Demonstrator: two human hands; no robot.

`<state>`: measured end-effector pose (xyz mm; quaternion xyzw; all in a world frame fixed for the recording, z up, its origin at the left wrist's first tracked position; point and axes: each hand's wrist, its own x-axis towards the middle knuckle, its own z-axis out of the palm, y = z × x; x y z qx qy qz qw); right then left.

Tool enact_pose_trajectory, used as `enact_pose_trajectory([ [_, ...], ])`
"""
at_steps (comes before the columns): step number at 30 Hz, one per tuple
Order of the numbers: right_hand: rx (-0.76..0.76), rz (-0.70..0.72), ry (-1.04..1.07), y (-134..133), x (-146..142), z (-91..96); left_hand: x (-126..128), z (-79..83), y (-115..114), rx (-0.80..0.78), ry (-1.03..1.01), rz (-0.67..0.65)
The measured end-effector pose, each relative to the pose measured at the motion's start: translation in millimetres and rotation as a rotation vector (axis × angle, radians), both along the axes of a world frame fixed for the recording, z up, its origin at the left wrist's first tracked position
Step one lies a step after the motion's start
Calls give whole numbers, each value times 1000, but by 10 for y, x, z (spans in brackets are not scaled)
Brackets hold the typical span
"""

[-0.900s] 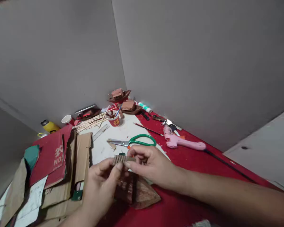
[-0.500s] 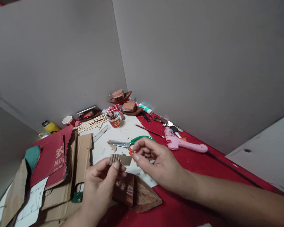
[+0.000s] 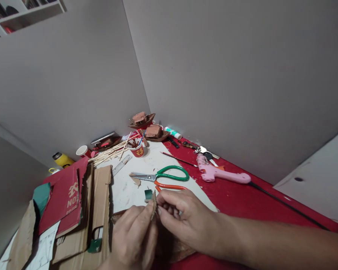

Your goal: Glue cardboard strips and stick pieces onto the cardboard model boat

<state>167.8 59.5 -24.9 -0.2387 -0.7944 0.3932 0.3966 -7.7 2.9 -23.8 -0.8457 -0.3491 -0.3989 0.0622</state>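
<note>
In the head view, the left hand (image 3: 135, 232) pinches a small corrugated cardboard piece (image 3: 154, 206) edge-on between thumb and fingers, while the right hand (image 3: 188, 221) curls nearly closed at its right side, its grip unclear, above a partly hidden brown model boat (image 3: 181, 253) and near green-and-orange-handled scissors (image 3: 155, 177) on the table (image 3: 242, 210).

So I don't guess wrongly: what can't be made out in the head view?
All in the head view:
cardboard piece: partly hidden by the left hand
orange scissor handle: near part, behind the right hand
brown model boat: middle, behind both hands
shelf: cut off by top and left edges
</note>
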Motion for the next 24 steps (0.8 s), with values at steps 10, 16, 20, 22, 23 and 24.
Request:
enact_pose_trajectory([
  [10,64,-45,109,-10,3,-3,120,168,-47,-534,-417,192],
  [16,11,-36,93,0,12,1,117,217,-36,-837,-664,272],
  [20,-37,-27,27,3,13,-8,106,166,-28,-396,-323,102],
  [22,-23,-17,-13,2,18,-7,83,131,-18,-223,-188,11],
  [23,-17,-11,-31,2,20,-7,68,111,-12,-174,-145,-9],
  [24,-10,-6,-47,2,21,-9,54,89,-6,-139,-112,-16],
])
